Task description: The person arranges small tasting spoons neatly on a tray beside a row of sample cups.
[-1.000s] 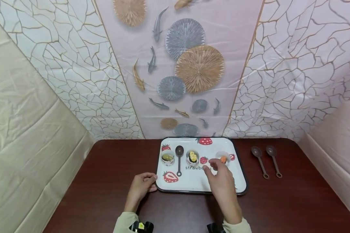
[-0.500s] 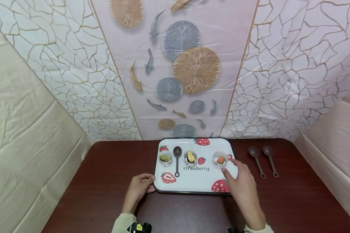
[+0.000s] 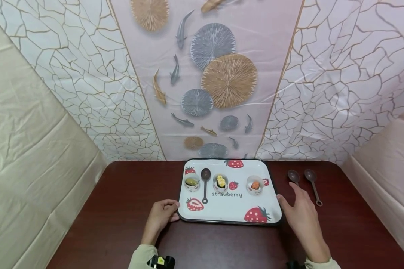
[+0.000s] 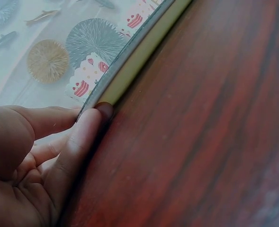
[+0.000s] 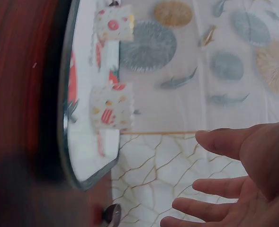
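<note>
A white tray (image 3: 223,209) with a dark rim and strawberry prints lies on the table. My left hand (image 3: 161,217) pinches its near left edge; the left wrist view shows thumb and finger at the rim (image 4: 130,61). My right hand (image 3: 303,215) hovers beyond the tray's right side, fingers spread and holding nothing. It is nearest to two brown spoons; the left spoon (image 3: 293,175) has its handle hidden behind this hand, while the right spoon (image 3: 310,175) shows fully. On the tray are a third brown spoon (image 3: 205,174) and small paper cups with green (image 3: 192,181), yellow (image 3: 220,181) and orange (image 3: 255,185) food.
The dark reddish-brown table (image 3: 138,179) reaches back to a patterned cloth wall (image 3: 229,142). Cream padded panels flank it on the left (image 3: 47,160) and right (image 3: 387,160). The cups stand along the tray's back half.
My right hand has moved from above the tray, past the orange-food cup, rightward to beside the loose spoons. The left hand stays at the tray's edge.
</note>
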Tool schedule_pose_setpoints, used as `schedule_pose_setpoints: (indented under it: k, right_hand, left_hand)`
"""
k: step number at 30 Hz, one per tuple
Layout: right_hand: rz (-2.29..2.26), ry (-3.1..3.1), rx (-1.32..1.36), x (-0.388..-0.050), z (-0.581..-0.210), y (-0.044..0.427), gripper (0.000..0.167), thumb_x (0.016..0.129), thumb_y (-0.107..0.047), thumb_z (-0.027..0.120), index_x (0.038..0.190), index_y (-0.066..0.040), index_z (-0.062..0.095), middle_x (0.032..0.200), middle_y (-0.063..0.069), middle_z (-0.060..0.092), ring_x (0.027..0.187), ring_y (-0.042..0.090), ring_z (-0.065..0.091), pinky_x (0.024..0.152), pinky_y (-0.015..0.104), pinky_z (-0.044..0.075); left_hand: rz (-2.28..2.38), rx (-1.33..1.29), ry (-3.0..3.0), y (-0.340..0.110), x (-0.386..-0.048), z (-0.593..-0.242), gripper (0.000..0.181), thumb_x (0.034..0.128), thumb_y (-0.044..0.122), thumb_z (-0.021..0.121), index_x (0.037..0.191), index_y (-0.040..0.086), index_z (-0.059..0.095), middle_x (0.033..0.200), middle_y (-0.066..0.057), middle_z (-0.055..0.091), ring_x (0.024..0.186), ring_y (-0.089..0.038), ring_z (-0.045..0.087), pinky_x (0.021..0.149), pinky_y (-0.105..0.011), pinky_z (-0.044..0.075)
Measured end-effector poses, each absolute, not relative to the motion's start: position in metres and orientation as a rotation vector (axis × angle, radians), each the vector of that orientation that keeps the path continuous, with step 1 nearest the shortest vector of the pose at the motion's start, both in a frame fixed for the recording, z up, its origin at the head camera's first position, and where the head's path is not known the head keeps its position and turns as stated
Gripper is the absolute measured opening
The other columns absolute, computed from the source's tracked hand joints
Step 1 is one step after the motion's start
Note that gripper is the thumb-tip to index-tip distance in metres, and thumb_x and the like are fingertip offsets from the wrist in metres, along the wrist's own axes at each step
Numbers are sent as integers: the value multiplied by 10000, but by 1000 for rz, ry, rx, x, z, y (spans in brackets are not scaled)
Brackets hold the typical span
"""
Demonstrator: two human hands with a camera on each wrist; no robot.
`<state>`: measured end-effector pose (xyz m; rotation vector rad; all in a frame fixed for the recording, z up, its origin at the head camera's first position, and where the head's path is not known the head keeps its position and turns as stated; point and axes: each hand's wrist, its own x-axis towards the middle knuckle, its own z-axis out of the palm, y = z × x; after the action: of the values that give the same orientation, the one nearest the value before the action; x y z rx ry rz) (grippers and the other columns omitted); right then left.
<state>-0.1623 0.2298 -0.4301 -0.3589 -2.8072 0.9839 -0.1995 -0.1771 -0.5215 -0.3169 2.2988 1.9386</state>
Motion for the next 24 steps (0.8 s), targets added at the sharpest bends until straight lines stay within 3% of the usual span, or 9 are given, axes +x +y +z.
schedule_pose_setpoints:
  k: [8,24]
  right_hand:
    - [964,-2801,-363,-172,-445,253,672,1022,-182,669,1535,133,370,1521,426,360,1409,595,353,1124,765,336]
    - [958,-2825,-437,-185,-470,293,590,1044,-182,620,1470,170,412,1363,460,423,1242,647,443,981,767,412]
  left_hand:
    - [1949,-321,2297,-176,-201,-524,295,1028,129,698,1218,-96,703,888,-113,726,690,-131,689,654,-282,658]
    - [1927,-312,2312,-178,-199,-522,325,1034,163,703,1241,-87,702,917,-118,739,698,-139,711,670,-300,664]
